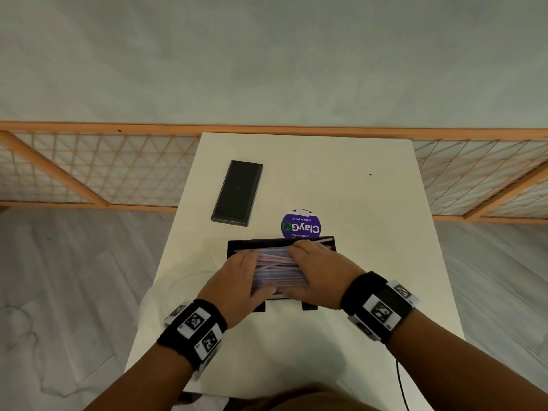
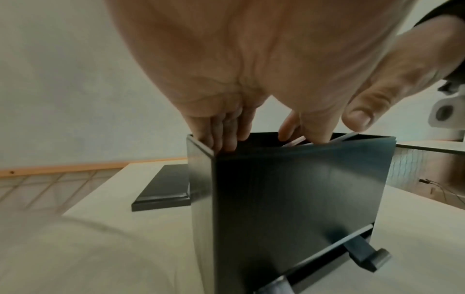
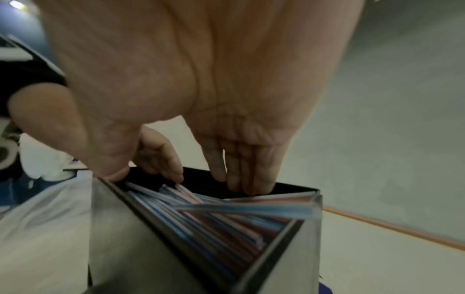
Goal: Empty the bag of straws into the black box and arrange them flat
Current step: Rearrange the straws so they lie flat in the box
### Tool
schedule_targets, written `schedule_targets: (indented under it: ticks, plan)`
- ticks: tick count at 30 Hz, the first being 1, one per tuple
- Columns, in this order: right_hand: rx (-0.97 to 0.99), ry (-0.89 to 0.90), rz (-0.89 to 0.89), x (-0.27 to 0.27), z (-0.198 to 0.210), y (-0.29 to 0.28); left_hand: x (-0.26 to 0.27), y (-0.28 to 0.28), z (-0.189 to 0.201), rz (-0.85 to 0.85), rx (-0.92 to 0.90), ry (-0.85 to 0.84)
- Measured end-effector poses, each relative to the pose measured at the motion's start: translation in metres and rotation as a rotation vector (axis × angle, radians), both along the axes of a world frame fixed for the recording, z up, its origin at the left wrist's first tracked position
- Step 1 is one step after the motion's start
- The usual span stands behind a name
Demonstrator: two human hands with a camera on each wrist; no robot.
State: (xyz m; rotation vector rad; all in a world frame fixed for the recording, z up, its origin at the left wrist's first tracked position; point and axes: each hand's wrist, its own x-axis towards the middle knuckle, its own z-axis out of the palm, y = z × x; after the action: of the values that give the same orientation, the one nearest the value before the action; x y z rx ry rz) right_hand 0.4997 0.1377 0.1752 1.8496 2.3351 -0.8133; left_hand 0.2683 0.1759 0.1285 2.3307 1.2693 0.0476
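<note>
The straws (image 1: 277, 266) already lie in the black box (image 1: 237, 246), being flattened by the left hand (image 1: 237, 280) and right hand (image 1: 315, 269), fingers extended, nothing gripped. One tilted straw must next be levelled.

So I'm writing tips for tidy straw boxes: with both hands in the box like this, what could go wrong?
A few straws lie crossed over the pile, one blue one resting on the corner of the box; pressing down may kink it or flick it out. The left hand and right hand push from opposite ends, which might bow the straws or slide the box toward the purple tub.
</note>
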Motion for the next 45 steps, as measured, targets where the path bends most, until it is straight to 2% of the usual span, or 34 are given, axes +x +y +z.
schedule_targets:
  ticks: [4, 9, 14, 18, 24, 27, 29, 32, 36, 39, 41, 45]
  plan:
    - [-0.192, -0.136, 0.022, -0.014, -0.004, 0.022, 0.004, -0.002, -0.017, -0.038, -0.012, -0.005]
    - [-0.371, -0.159, 0.073, -0.030, -0.013, 0.042, 0.011, -0.003, -0.024, -0.106, 0.043, 0.073]
    - [-0.515, -0.141, 0.053, -0.020, -0.023, 0.056, 0.011, -0.002, -0.030, -0.130, 0.099, 0.110]
    - [-0.486, -0.135, 0.065, -0.015, -0.010, 0.059, 0.010, -0.003, -0.033, -0.133, 0.095, 0.125]
    - [-0.228, -0.078, 0.071, -0.015, 0.017, 0.055, 0.009, -0.004, -0.041, -0.166, 0.173, 0.135]
    - [-0.184, -0.124, 0.132, -0.022, 0.026, 0.049, 0.008, -0.004, -0.042, -0.160, 0.195, 0.130]
    - [-0.216, -0.119, 0.137, -0.028, 0.024, 0.043, 0.009, -0.005, -0.040, -0.159, 0.212, 0.134]
    - [-0.367, -0.072, 0.112, -0.031, 0.016, 0.035, 0.009, -0.006, -0.039, -0.186, 0.238, 0.168]
    - [-0.489, 0.020, 0.077, -0.034, 0.005, 0.038, 0.005, -0.003, -0.040, -0.256, 0.255, 0.263]
    - [-0.468, -0.105, 0.143, -0.037, -0.006, 0.046, 0.006, -0.004, -0.036, -0.218, 0.251, 0.205]
    - [-0.440, -0.091, 0.106, -0.039, -0.013, 0.053, 0.008, -0.006, -0.032, -0.190, 0.255, 0.171]
    - [-0.653, -0.118, 0.113, -0.039, -0.015, 0.064, 0.009, -0.005, -0.028, -0.195, 0.262, 0.196]
